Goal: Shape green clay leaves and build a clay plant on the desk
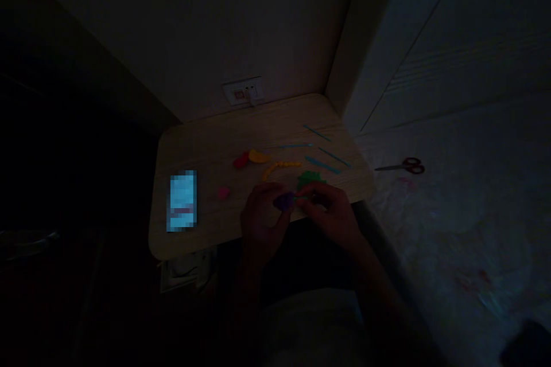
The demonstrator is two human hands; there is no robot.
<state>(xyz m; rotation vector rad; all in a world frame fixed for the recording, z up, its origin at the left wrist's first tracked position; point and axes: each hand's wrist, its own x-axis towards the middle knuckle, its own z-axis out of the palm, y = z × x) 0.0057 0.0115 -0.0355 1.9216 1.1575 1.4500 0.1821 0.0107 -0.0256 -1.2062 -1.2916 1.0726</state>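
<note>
My left hand (pixel 263 215) is closed around a small lump of purple modelling clay (pixel 284 201) near the table's front edge. Pinched fingers of my right hand (pixel 329 209) hold a thin green piece (pixel 300 198) against the lump's right side. The dim light hides whether that piece is clay or a tool tip. Just beyond my right hand lies flattened green clay (pixel 311 178). A bumpy yellow-orange clay strip (pixel 282 166) curves behind the purple lump. Farther left, red clay (pixel 241 160) touches an orange piece (pixel 259 156), and a pink piece (pixel 223 192) lies apart.
Several thin blue modelling tools (pixel 322 164) lie at the table's back right. A lit phone (pixel 182 200) rests on the left of the wooden table (pixel 193 143). Scissors (pixel 404 167) lie on the pale sheet to the right. A wall socket (pixel 244 92) is behind.
</note>
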